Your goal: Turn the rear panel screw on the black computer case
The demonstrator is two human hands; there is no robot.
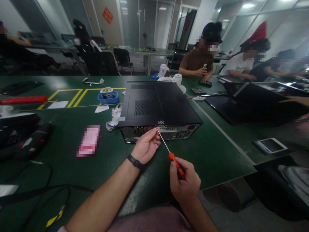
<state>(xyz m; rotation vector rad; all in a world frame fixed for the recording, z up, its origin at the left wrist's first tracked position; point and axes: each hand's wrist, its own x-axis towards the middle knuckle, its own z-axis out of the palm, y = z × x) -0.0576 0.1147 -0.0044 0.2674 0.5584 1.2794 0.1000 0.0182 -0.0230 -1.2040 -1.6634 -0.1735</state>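
A black computer case [149, 100] lies on its side on the green table, its back panel with fan grille and ports facing me. My right hand [185, 178] is closed around the orange and black handle of a screwdriver [172, 156]. The long metal shaft slants up and left to the upper edge of the back panel. My left hand [147, 145], with a black watch on its wrist, is at that panel, its thumb and forefinger pinched at the screwdriver's tip. Whatever sits between those fingertips is too small to make out.
Left of the case are white gloves [114, 118], a blue tray [108, 97] with a tape roll, and a pink packet [89, 140]. Black cables and a tool bag [31, 138] lie far left. A laptop-like black panel [231, 103] and co-workers are at right.
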